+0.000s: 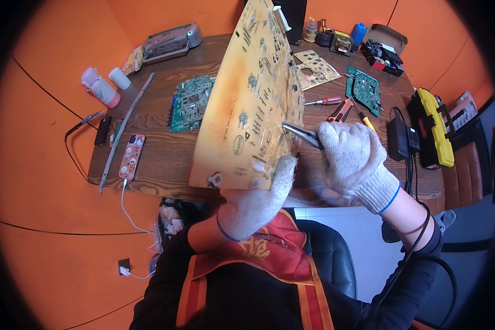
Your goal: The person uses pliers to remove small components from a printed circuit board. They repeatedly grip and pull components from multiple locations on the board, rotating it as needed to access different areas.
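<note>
Rough cloth gloves (351, 157), shiny metal tool (302, 135), smooth board (225, 126), wooden table (155, 118) (faintly glossy).

a large tan circuit board (231, 110) stands steeply tilted over the near edge of the bench (154, 99), held low by the left hand (261, 201). its broad face carries dark marks, small solder spots and an orange-brown patch; a white connector (281, 18) sits at its top. metal pliers (302, 135) slant from the right hand (351, 157), tip at the board's right side, contact unclear.
</note>
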Motion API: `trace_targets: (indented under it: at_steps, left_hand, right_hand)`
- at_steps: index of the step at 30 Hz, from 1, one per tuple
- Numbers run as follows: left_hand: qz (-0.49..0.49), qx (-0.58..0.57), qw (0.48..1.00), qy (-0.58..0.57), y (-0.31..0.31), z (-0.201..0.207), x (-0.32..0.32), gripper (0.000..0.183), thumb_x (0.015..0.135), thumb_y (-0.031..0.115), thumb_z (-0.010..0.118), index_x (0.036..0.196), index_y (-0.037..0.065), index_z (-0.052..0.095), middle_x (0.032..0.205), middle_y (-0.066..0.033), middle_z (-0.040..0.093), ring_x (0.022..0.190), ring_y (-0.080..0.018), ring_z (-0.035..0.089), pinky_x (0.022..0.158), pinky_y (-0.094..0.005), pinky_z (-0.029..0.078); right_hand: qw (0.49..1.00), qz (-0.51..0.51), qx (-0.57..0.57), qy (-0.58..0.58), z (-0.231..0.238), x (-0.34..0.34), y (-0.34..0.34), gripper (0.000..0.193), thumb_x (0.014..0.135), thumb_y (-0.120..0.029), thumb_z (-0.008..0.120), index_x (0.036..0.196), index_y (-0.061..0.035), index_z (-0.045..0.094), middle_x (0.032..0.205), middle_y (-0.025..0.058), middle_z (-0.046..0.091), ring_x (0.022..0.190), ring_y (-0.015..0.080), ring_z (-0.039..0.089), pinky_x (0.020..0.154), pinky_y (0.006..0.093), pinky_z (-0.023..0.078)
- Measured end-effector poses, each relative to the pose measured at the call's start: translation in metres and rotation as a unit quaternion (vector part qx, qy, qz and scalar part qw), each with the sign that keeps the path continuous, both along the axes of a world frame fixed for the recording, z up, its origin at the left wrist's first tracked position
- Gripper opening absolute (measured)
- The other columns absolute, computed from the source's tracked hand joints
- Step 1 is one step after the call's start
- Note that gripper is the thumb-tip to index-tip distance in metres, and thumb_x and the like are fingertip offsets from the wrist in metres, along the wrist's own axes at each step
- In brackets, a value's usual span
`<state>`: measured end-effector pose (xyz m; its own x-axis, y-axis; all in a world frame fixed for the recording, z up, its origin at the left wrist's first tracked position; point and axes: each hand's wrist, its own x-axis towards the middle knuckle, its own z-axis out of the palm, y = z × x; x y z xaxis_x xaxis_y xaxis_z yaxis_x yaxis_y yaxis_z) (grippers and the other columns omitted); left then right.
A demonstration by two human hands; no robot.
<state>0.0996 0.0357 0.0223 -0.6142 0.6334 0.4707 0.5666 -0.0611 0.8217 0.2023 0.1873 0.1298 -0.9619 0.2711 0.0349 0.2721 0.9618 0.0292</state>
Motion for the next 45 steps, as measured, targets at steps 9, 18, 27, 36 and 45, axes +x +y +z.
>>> trace_targets:
  at_steps: [9, 18, 27, 36, 45]
  left_hand:
    - [-0.004, -0.008, 0.994, 0.108, 0.001, 0.011, -0.014, 0.045, 0.091, 0.011, 0.064, 0.130, -0.003, 0.048, 0.123, -0.0147, 0.058, 0.105, -0.0201, 0.059, 0.088, -0.0322, 0.049]
    - [-0.037, 0.057, 0.997, -0.037, 0.001, -0.004, -0.030, 0.042, 0.087, 0.001, 0.064, 0.128, -0.002, 0.051, 0.119, -0.0125, 0.060, 0.104, -0.0221, 0.060, 0.088, -0.0312, 0.050]
    - [-0.139, 0.266, 0.831, -0.469, 0.000, -0.025, -0.034, 0.039, 0.090, -0.003, 0.056, 0.128, -0.004, 0.049, 0.116, -0.0140, 0.061, 0.102, -0.0216, 0.063, 0.088, -0.0324, 0.054]
    - [-0.099, 0.251, 0.810, -0.521, 0.005, -0.025, -0.035, 0.032, 0.093, 0.003, 0.055, 0.124, -0.004, 0.052, 0.112, -0.0110, 0.062, 0.100, -0.0176, 0.063, 0.087, -0.0297, 0.054]
    - [-0.156, 0.310, 0.756, -0.555, 0.006, -0.027, -0.036, 0.030, 0.093, -0.001, 0.054, 0.123, -0.003, 0.053, 0.110, -0.0106, 0.062, 0.098, -0.0157, 0.062, 0.086, -0.0271, 0.053]
  right_hand:
    - [0.924, -0.092, -0.363, -0.076, -0.001, -0.005, -0.011, 0.020, 0.076, -0.015, 0.056, 0.092, -0.0037, 0.054, 0.079, 0.0158, 0.063, 0.084, 0.0313, 0.067, 0.071, 0.0436, 0.050]
    - [0.310, 0.031, -0.944, 0.107, -0.047, -0.012, -0.036, 0.019, 0.073, -0.007, 0.065, 0.084, -0.0012, 0.051, 0.068, 0.0059, 0.050, 0.056, 0.0160, 0.049, 0.054, 0.0286, 0.040]
    - [0.074, 0.023, -0.980, 0.183, -0.077, 0.011, -0.075, 0.024, 0.079, -0.011, 0.066, 0.091, -0.0085, 0.046, 0.077, 0.0072, 0.051, 0.075, 0.0237, 0.053, 0.071, 0.0374, 0.043]
    - [0.217, 0.111, -0.968, -0.057, -0.081, 0.032, -0.081, 0.038, 0.082, -0.007, 0.063, 0.115, 0.0001, 0.047, 0.103, 0.0123, 0.055, 0.097, 0.0230, 0.054, 0.088, 0.0361, 0.043]
    - [0.510, 0.242, -0.812, -0.145, -0.075, 0.038, -0.074, 0.059, 0.086, -0.025, 0.066, 0.134, -0.0008, 0.041, 0.115, 0.0141, 0.056, 0.114, 0.0268, 0.051, 0.101, 0.0366, 0.038]
